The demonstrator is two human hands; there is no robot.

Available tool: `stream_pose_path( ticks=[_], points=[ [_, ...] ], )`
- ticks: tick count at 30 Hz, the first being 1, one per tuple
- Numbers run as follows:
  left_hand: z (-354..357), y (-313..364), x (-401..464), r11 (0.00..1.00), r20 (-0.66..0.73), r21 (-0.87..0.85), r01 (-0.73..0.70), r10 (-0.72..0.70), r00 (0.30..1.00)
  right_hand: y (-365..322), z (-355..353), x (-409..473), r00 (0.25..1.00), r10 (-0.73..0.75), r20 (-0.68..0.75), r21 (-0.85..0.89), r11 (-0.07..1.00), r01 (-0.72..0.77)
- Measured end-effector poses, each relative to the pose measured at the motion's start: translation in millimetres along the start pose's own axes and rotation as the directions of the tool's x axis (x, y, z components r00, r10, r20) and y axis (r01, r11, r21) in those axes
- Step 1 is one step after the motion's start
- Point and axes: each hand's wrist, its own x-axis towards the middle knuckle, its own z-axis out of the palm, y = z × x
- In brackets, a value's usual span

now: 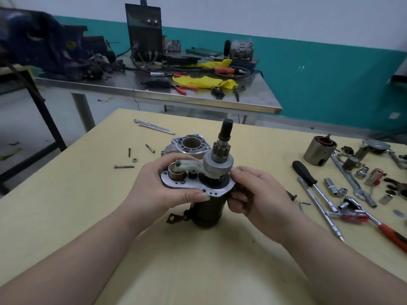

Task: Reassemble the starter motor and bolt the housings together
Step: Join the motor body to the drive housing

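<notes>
Head view: starter motor [207,208] stands upright on the yellow table [66,205], between both hands.
Left hand [154,186]: fingers curled round the left edge of the mounting plate [189,188], thumb lying along its near rim.
Right hand [257,194]: pinches the plate's right edge, fingers wrapped on the dark body below.
Shaft: pinion gear [222,148] points up, above both grips.
Front housing [187,146]: behind the motor, untouched.
Bolts [123,166]: loose, left.
</notes>
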Motion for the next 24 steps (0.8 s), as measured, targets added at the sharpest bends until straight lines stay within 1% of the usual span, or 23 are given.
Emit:
stream_pose_path(
  ticks=[1,3,4,5,6,7,8,9,10,11,13,15,16,17,19,21,22,23,24],
  points=[
    [-1.8,-0.9,-0.7,1.000,0.000,-0.007,0.000,0.000,1.000,-7.6,-4.4,7.7,1.000,-0.020,-0.006,-0.135,0.991,0.019],
    [-3.4,-3.6,-0.9,1.000,-0.014,0.013,-0.004,0.004,1.000,-28.7,-9.4,34.0,0.988,-0.119,-0.103,-0.429,0.901,0.064],
    [-3.9,-4.8,0.0,0.999,-0.023,0.031,-0.006,0.007,1.000,-39.4,-9.9,52.5,0.969,-0.195,-0.148,-0.560,0.825,0.081],
    [-3.5,-5.4,0.9,0.999,-0.025,0.036,-0.006,0.007,1.000,-47.9,-8.6,73.6,0.955,-0.262,-0.141,-0.692,0.716,0.094],
    [-2.8,-5.6,2.1,1.000,-0.020,0.026,-0.005,0.005,1.000,-54.9,-4.4,96.1,0.961,-0.270,-0.064,-0.827,0.553,0.100],
    [-1.9,-5.4,3.2,1.000,-0.009,0.009,-0.001,0.001,1.000,-60.8,2.8,117.8,0.978,-0.195,0.074,-0.932,0.335,0.137],
    [-1.1,-5.3,3.9,1.000,0.000,-0.005,0.006,-0.006,1.000,-63.8,9.7,139.3,0.976,-0.051,0.210,-0.966,0.143,0.215],
    [-0.8,-5.5,4.1,1.000,0.005,-0.014,0.014,-0.014,1.000,-65.0,19.4,158.0,0.955,0.096,0.280,-0.960,0.023,0.279],
    [-1.1,-6.1,4.1,1.000,0.005,-0.017,0.021,-0.021,1.000,-64.1,29.7,173.3,0.928,0.215,0.304,-0.947,-0.041,0.320],
    [-1.8,-6.8,3.7,1.000,0.007,-0.018,0.025,-0.025,1.000,-61.8,37.0,185.7,0.900,0.303,0.312,-0.935,-0.071,0.348],
    [-3.5,-7.3,3.6,0.999,0.018,-0.015,0.028,-0.028,0.999,-54.3,41.8,207.7,0.863,0.408,0.298,-0.927,-0.093,0.363],
    [-5.1,-6.6,3.0,0.999,0.031,-0.015,0.032,-0.031,0.999,-49.3,43.1,217.0,0.875,0.398,0.274,-0.933,-0.111,0.343],
    [-5.4,-6.0,2.4,0.999,0.036,-0.020,0.034,-0.033,0.999,-48.0,42.5,218.0,0.884,0.370,0.285,-0.936,-0.090,0.339],
    [-5.7,-5.6,2.2,0.999,0.041,-0.025,0.036,-0.035,0.999,-48.5,41.0,216.9,0.889,0.341,0.306,-0.942,-0.029,0.335],
    [-5.6,-6.2,2.9,0.998,0.055,-0.042,0.049,-0.047,0.997,-57.6,36.1,206.6,0.922,0.235,0.308,-0.946,0.178,0.270],
    [-4.7,-7.4,2.4,0.996,0.063,-0.059,0.064,-0.060,0.996,-80.3,35.4,186.0,0.961,0.098,0.259,-0.896,0.395,0.201],
    [-3.7,-7.2,1.9,0.996,0.060,-0.056,0.068,-0.065,0.996,-96.7,36.1,172.8,0.973,0.046,0.225,-0.862,0.475,0.177],
    [-2.3,-6.7,1.0,0.997,0.050,-0.044,0.070,-0.068,0.996,-115.8,36.8,157.3,0.981,0.004,0.193,-0.838,0.520,0.163],
    [-0.7,-6.0,0.0,0.997,0.037,-0.024,0.068,-0.068,0.997,-135.9,37.7,140.3,0.986,-0.030,0.162,-0.827,0.541,0.152]
  ],
)
